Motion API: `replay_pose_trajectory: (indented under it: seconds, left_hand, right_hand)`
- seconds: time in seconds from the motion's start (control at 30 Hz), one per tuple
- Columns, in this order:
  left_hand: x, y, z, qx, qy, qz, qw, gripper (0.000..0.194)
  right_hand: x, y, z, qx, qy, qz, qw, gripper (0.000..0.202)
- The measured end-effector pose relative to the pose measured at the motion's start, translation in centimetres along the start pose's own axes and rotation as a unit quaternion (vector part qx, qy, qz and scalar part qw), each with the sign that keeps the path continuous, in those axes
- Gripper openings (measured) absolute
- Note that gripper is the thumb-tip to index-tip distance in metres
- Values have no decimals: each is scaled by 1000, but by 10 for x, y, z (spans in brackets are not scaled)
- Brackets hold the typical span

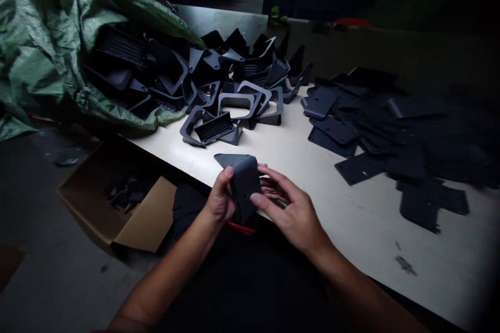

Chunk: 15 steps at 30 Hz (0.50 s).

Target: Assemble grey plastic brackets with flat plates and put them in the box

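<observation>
A dark, bent plastic part (246,187) is held over the table's front edge. My left hand (222,199) grips its left side, with the thumb on the near face. At its right side, my right hand (291,209) has the thumb and fingertips against the part's edge. Something red (241,228) shows just below the part. Beyond the hands lies a heap of black frame-shaped parts (236,101) on the pale table (289,156).
A green woven sack (50,57) spills black parts at the left. Flat black plates (363,166) are piled on the right. Below the table at left, an open cardboard box (146,218) holds small dark pieces.
</observation>
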<state>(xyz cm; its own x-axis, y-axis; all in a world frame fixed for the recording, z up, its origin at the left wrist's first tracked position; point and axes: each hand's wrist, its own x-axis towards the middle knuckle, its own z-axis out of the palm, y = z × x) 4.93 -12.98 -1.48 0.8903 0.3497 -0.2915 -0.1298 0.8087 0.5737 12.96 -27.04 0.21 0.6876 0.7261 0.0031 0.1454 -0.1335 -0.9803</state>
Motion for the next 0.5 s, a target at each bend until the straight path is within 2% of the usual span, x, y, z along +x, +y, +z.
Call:
replay_pose_trajectory:
  seconds: [0.07, 0.2, 0.3, 0.4, 0.5]
  left_hand:
    - [-1, -1, 3, 14, -26, 11, 999, 74]
    - [-4, -4, 8, 85, -83, 32, 992, 67]
    - [-3, 0, 14, 81, -96, 16, 992, 64]
    - [3, 13, 22, -3, -25, 7, 1000, 56]
    - [11, 25, 27, -64, 63, -2, 996, 35]
  right_hand:
    - [7, -2, -4, 98, -1, 47, 994, 49]
    - [15, -6, -4, 228, -43, 85, 969, 33]
    - [16, -11, -2, 268, -47, 89, 958, 30]
    - [14, -13, -3, 195, -74, 56, 976, 28]
    - [10, -9, -3, 130, -110, 43, 984, 25]
